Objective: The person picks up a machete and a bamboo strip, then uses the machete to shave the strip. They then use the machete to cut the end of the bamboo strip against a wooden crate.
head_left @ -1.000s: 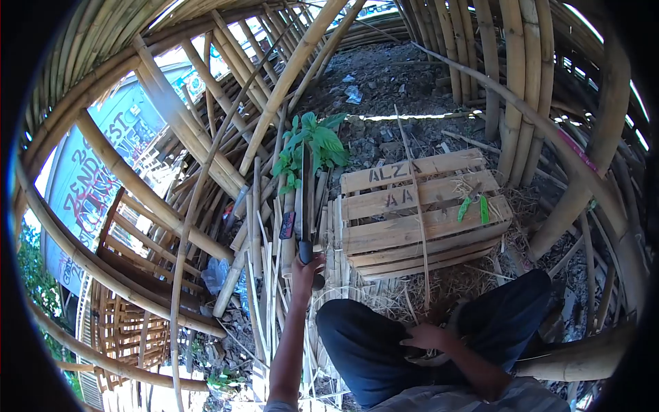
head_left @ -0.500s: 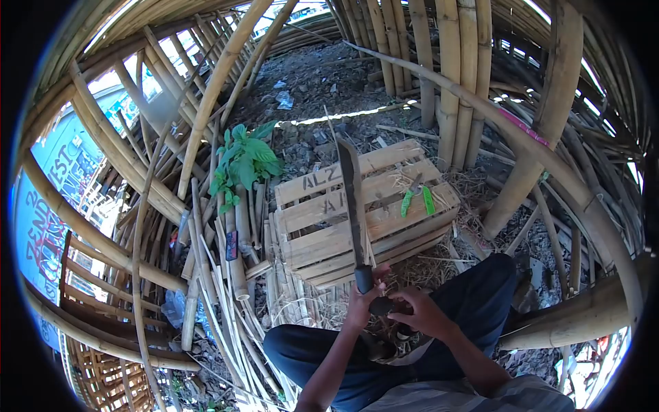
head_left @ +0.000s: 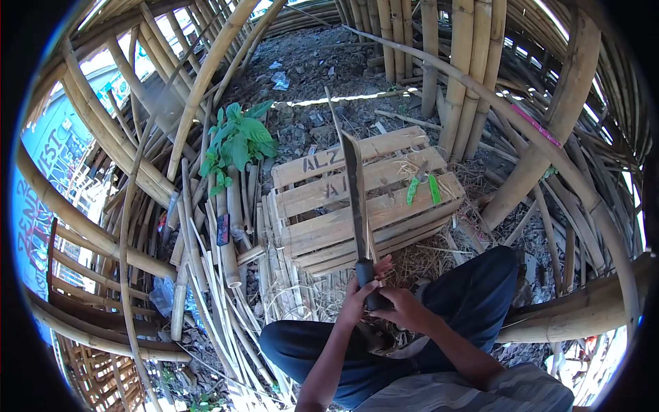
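A machete (head_left: 355, 199) stands almost upright in front of me, its long dark blade pointing away over the crate. My left hand (head_left: 353, 299) is closed around its black handle (head_left: 365, 271), thumb across it and some fingertips showing past the far side. My right hand (head_left: 410, 310) grips the lower end of the same handle, thumb and fingers bent in. A thin bamboo strip (head_left: 334, 113) runs behind the blade; where its near end rests is hidden. Both hands are over my lap, just this side of the slatted wooden crate (head_left: 322, 237).
On the crate lie a green-handled knife (head_left: 415, 189) and a green sheath-like piece (head_left: 434, 190) among shavings. A dark red-and-blue phone-like object (head_left: 223, 229) rests on bamboo at left. Bamboo poles (head_left: 473, 82), split strips (head_left: 220, 329) and a leafy plant (head_left: 240, 147) surround the spot.
My right hand has moved left and up and closed on the handle's lower end, where its fingers were looser before. The view has shifted slightly; the machete stays nearly upright.
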Available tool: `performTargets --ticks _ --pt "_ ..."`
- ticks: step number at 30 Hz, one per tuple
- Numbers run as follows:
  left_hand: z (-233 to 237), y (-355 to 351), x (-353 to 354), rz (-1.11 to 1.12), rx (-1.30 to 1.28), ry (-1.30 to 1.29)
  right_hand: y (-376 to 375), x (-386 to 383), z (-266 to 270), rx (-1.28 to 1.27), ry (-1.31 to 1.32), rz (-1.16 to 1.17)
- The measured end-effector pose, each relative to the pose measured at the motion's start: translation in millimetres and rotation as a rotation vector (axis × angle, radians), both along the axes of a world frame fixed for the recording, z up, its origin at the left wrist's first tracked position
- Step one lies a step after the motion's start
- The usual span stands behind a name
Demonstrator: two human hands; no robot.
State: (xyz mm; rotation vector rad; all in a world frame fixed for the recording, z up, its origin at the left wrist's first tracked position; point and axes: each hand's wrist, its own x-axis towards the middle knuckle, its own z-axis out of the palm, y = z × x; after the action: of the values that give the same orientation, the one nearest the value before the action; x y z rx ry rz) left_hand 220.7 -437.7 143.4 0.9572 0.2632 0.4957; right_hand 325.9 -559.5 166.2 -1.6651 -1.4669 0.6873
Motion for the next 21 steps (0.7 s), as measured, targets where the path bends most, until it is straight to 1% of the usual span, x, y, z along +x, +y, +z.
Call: performTargets --ticks 1,3,5,6,7,8,9,10,11,12,13,14,16,17,18,20,21 --pt "-0.1 1.8 -0.5 -0.016 -0.054 -0.036 2.5 -0.9 2.8 0.002 0.027 0.001" --pt "-3.5 4.0 -2.9 -0.01 -0.063 -0.04 6.8 -0.2 9.9 -0.001 0.047 -0.003" --pt "-5.4 4.7 -4.4 -0.01 -0.07 -0.044 10.8 2.3 19.5 -0.13 0.049 -0.004" --pt "-5.0 4.6 -5.1 -0.013 0.029 -0.014 14.2 1.0 28.2 -0.133 0.043 -0.011" --pt "-3.4 3.9 -5.6 -0.018 0.128 0.015 17.9 -2.3 38.9 -0.202 -0.005 -0.084" --pt "-0.2 1.4 -6.3 -0.027 0.123 0.01 18.8 -4.6 44.2 -0.272 -0.051 -0.158" --pt "6.3 -1.2 -6.8 -0.036 0.223 0.014 20.1 -2.3 37.5 -0.276 -0.054 -0.166" --pt "10.2 -2.4 -6.8 -0.043 0.322 0.017 22.8 2.7 24.3 -0.131 -0.02 -0.151" --pt "9.1 -0.2 -5.9 -0.045 0.316 0.014 23.5 4.4 21.2 0.013 0.014 -0.134" --pt "5.0 3.5 -5.6 0.014 0.264 -0.049 20.8 5.7 22.6 0.005 0.014 -0.135" --pt "-0.7 6.7 -7.0 0.073 0.21 -0.107 21.2 7.4 32.2 -0.095 0.205 -0.197" --pt "-6.9 10.4 -7.0 0.072 0.201 -0.102 22.4 10.6 39.8 -0.194 0.397 -0.258" --pt "-25.2 18.0 -5.5 0.317 -0.052 0.096 23.7 21.8 49.1 -0.185 0.422 -0.272" --pt "-38.6 18.3 -5.9 0.336 -0.004 0.218 24.0 29.7 54.6 -0.169 0.442 -0.281" --pt "-44.4 13.0 -7.4 0.334 -0.01 0.221 24.1 38.5 61.7 -0.142 0.438 -0.305" --pt "-52.7 0.8 -6.8 0.131 -0.268 0.392 26.2 53.1 83.7 -0.049 0.432 -0.339" --pt "-69.6 -0.8 -7.7 -0.035 -0.37 0.289 26.8 57.6 96.0 0.014 0.433 -0.35"
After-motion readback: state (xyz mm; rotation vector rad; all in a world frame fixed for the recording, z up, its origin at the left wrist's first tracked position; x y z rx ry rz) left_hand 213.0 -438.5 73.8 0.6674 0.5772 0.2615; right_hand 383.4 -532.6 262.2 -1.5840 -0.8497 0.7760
